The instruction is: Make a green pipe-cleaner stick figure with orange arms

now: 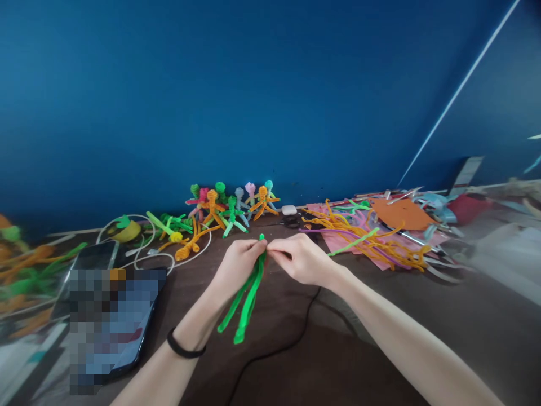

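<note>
A bundle of bright green pipe cleaners [252,293] hangs from my left hand [240,262], folded or joined at the top, with its loose legs pointing down toward me. My left thumb and fingers are closed around its upper part, and a short green tip shows above the thumb. My right hand [298,256] is closed in a pinch at the bundle's upper right edge, touching the left thumb. The exact spot between the right fingertips is hidden. Behind my hands, several pipe-cleaner figures [232,217] in green, orange, pink and blue stand against the wall.
On the right, orange pipe cleaners [363,239] lie over pink sheets [338,242], beside an orange sheet [403,214]. A tablet-like device [146,327] lies at left, near a white cable [207,248]. A black cable [270,356] crosses the dark table. A white case [289,210] sits by the wall.
</note>
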A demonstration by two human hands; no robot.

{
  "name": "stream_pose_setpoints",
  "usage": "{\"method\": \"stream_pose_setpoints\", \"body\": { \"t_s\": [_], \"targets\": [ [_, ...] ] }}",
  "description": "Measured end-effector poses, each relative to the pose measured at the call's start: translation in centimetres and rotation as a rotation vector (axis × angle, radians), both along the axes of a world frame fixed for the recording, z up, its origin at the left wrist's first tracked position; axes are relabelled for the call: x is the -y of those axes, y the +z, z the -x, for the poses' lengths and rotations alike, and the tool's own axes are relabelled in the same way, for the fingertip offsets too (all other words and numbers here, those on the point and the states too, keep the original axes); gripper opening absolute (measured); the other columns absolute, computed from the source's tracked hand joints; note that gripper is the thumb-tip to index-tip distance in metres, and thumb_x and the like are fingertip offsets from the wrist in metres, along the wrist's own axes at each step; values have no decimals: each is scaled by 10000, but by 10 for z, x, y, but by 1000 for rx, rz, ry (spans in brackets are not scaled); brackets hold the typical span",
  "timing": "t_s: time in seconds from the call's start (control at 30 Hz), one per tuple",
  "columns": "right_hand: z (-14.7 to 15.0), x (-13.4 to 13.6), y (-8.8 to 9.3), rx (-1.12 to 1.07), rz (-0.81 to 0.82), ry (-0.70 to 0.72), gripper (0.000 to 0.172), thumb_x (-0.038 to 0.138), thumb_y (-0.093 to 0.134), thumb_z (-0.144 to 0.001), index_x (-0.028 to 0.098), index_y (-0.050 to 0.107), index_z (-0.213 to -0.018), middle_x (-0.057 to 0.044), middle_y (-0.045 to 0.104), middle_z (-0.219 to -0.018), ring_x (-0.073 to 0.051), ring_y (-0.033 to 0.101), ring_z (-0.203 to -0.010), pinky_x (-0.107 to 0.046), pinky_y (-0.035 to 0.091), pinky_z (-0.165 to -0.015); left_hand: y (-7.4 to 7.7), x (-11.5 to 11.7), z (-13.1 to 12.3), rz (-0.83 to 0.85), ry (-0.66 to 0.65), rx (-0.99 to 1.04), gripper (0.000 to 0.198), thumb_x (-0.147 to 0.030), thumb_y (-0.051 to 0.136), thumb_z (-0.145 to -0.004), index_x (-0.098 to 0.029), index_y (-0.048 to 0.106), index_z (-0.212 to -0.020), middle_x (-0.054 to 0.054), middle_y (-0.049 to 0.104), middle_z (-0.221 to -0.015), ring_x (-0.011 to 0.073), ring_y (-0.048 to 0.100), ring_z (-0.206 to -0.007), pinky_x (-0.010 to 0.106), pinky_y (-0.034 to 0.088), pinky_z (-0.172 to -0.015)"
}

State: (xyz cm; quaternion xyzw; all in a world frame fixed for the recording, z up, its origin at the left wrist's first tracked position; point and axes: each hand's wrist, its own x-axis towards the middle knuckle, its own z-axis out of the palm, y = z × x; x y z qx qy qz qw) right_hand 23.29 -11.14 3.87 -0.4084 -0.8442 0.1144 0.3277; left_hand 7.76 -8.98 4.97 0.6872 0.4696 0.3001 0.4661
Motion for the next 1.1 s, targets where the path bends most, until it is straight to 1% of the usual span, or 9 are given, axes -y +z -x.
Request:
{"method": "stream_pose_setpoints", "body": {
  "t_s": [0.1, 0.2, 0.27, 0.37, 0.47, 0.57, 0.7, 0.87, 1.1],
  "targets": [
    [0, -1, -4, 96, -109, 25, 222, 121, 386, -807, 152, 486, -611, 2, 440, -544, -90, 327, -511, -236, 250, -537, 1, -2, 3, 192, -122, 72, 396, -330, 419, -787, -170, 446, -426, -2, 487, -396, 120, 499, -446, 228, 381, -508],
    [-1, -2, -4, 25, -83, 6, 215, 134, 391, -812, 151, 522, -642, -7, 478, -571, -92, 360, -520, -228, 279, -554, -1, -6, 4, 175, -92, 147, 360, -384, 426, -788, -155, 534, -531, 11, 553, -480, 129, 520, -470, 251, 418, -530],
    [-3, -2, -1, -96, -4, -22, 205, 162, 403, -821, 148, 553, -682, -8, 504, -604, -88, 386, -537, -216, 300, -560, -5, -9, 5, 0, 1, 132, 346, -387, 392, -812, -147, 571, -640, 31, 602, -589, 144, 561, -559, 268, 448, -582],
    [-6, -5, 2, -266, 155, -47, 203, 212, 428, -819, 140, 548, -672, 9, 459, -581, -83, 370, -532, -210, 290, -518, -10, -13, 6, -453, 49, 49, 206, -234, 412, -805, -178, 574, -920, 49, 639, -900, 166, 595, -840, 315, 455, -775],
    [-9, -10, 0, -417, 325, -28, 207, 255, 449, -810, 136, 522, -657, 33, 377, -532, -70, 326, -488, -211, 254, -468, -13, -15, 8, -855, -56, -106, 346, -118, 466, -759, -228, 544, -1078, 63, 571, -1167, 193, 497, -1097, 373, 372, -929],
    [-9, -14, -4, -511, 442, 19, 200, 268, 461, -798, 133, 514, -661, 48, 342, -510, -59, 291, -454, -209, 224, -437, -15, -15, 9, -958, -177, -152, 326, -117, 489, -757, -207, 576, -1058, 78, 620, -1105, 203, 536, -1046, 363, 395, -893],
    [-6, -11, -3, -481, 478, 32, 216, 258, 467, -787, 132, 504, -616, 44, 363, -498, -58, 305, -450, -210, 220, -431, -12, -9, 6, -851, 1, -233, 150, -241, 507, -781, -192, 636, -724, 45, 672, -771, 189, 593, -770, 303, 427, -729],
    [1, -4, 0, -323, 341, 5, 201, 198, 453, -783, 124, 553, -626, 38, 383, -518, -66, 322, -490, -207, 245, -472, -5, -4, 2, -540, 168, -293, 415, -417, 476, -784, -175, 451, -448, -33, 429, -427, 100, 396, -442, 234, 297, -472],
    [4, 3, 2, -22, 99, 48, 242, 87, 415, -782, 130, 618, -657, 11, 518, -543, -67, 343, -477, -211, 269, -521, -4, -8, 3, 95, -46, 83, 353, -421, 551, -713, -148, 527, -492, 0, 537, -448, 100, 465, -460, 224, 347, -491]
  ]
}}
